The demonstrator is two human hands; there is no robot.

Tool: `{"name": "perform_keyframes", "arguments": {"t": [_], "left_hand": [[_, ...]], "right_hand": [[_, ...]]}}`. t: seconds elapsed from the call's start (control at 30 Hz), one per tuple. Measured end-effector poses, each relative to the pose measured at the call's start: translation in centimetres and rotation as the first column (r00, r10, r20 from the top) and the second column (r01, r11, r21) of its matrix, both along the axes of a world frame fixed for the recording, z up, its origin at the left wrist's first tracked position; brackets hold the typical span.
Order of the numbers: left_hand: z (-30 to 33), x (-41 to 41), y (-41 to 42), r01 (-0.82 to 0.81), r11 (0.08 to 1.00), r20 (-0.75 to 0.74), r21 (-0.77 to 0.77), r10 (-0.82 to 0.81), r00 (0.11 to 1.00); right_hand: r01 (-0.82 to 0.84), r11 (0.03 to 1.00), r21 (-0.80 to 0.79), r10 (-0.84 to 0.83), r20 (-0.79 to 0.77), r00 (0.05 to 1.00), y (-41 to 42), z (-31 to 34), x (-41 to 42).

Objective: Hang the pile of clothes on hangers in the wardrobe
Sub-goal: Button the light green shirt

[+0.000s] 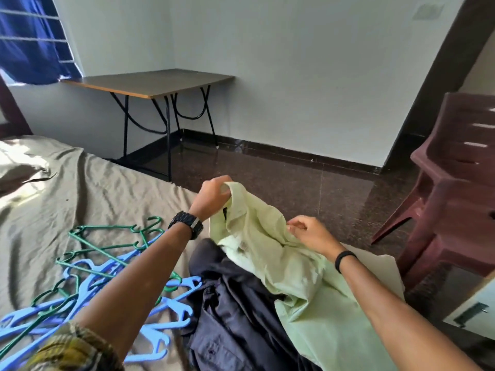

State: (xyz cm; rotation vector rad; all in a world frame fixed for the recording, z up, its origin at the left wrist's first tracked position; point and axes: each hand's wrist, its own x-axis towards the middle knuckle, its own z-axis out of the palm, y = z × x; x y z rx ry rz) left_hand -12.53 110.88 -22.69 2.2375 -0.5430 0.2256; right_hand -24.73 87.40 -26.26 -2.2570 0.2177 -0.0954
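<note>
Now both hands — left hand (213, 195), right hand (312, 232) — pinch the green shirt (281, 263) open in their fingers; next, a hanger (112, 247) from nine o'clock.

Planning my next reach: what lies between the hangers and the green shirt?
In the head view, the left forearm and a dark garment lie between the hangers and green shirt.

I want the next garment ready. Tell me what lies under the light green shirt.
Under the light green shirt, held by the left hand and right hand, lies a dark navy garment on the bed. Anything beneath the shirt's right side is covered.
</note>
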Motion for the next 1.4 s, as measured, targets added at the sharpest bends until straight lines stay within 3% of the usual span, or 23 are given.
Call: {"name": "perform_keyframes", "arguments": {"t": [0.1, 0.2, 0.27, 0.33, 0.5, 0.6, 0.7, 0.8, 0.9, 1.0, 1.07, 1.13, 1.23, 1.33, 1.4], "left_hand": [[6.1, -2.0, -4.2, 0.087, 0.994, 0.128, 0.062, -0.095, 0.987], [11.3, -3.5, -8.5, 0.194, 0.927, 0.281, 0.322, -0.289, 0.915], [14.9, -4.4, -10.8, 0.235, 0.878, 0.349, 0.416, -0.393, 0.851], [18.1, -5.5, -12.1, 0.294, 0.871, 0.368, 0.394, -0.442, 0.818], [22.4, -7.7, -14.3, 0.365, 0.829, 0.401, 0.423, -0.533, 0.745], [23.0, -8.7, -14.4, 0.346, 0.82, 0.387, 0.456, -0.533, 0.753], [22.2, -9.3, -14.2, 0.329, 0.789, 0.244, 0.518, -0.505, 0.828], [22.0, -10.0, -14.5, 0.282, 0.875, 0.208, 0.394, -0.384, 0.9], [24.2, -11.1, -14.9, 0.071, 0.941, 0.328, 0.33, -0.185, 0.926], [27.0, -12.3, -15.1, -0.049, 0.971, 0.428, 0.235, -0.058, 0.902], [29.9, -13.1, -15.2, -0.064, 0.99, 0.42, 0.123, 0.007, 0.907], [33.0, -13.6, -15.3, 0.032, 0.997, 0.315, -0.065, -0.01, 0.949], [38.4, -15.1, -15.4, 0.167, 0.913, 0.233, -0.371, -0.083, 0.969], [43.8, -17.0, -14.6, 0.226, 0.803, 0.284, -0.552, -0.074, 0.956], [47.5, -18.4, -13.5, 0.274, 0.72, 0.3, -0.638, -0.096, 0.949]], "right_hand": [[0.061, 0.991, 0.119, -0.077, 0.133, 0.988, -0.1, 5.4, 0.0], [0.023, 0.952, 0.305, -0.077, 0.167, 0.983, 0.4, 11.9, -1.2], [0.027, 0.97, 0.243, -0.065, 0.148, 0.987, -0.2, 15.6, -2.1], [0.099, 0.984, 0.148, -0.121, 0.144, 0.982, -1.1, 18.0, -2.8], [0.292, 0.953, -0.076, -0.256, 0.307, 0.917, -3.7, 22.9, -5.7], [0.358, 0.918, -0.171, -0.268, 0.398, 0.877, -5.7, 26.9, -8.3], [0.415, 0.864, -0.284, -0.228, 0.515, 0.827, -7.4, 31.0, -10.5], [0.45, 0.811, -0.373, -0.21, 0.533, 0.82, -8.5, 34.0, -12.6], [0.482, 0.749, -0.454, -0.208, 0.529, 0.823, -9.4, 35.8, -13.8], [0.562, 0.683, -0.466, -0.211, 0.611, 0.763, -9.3, 37.1, -15.1], [0.579, 0.677, -0.454, -0.183, 0.659, 0.73, -8.8, 38.5, -16.2], [0.539, 0.676, -0.502, -0.095, 0.666, 0.74, -8.2, 40.0, -17.5], [0.495, 0.67, -0.553, 0.072, 0.712, 0.699, -7.3, 42.9, -20.1], [0.429, 0.768, -0.476, 0.168, 0.796, 0.581, -5.8, 46.6, -22.5], [0.348, 0.823, -0.449, 0.204, 0.806, 0.555, -4.5, 49.6, -24.1]]}}
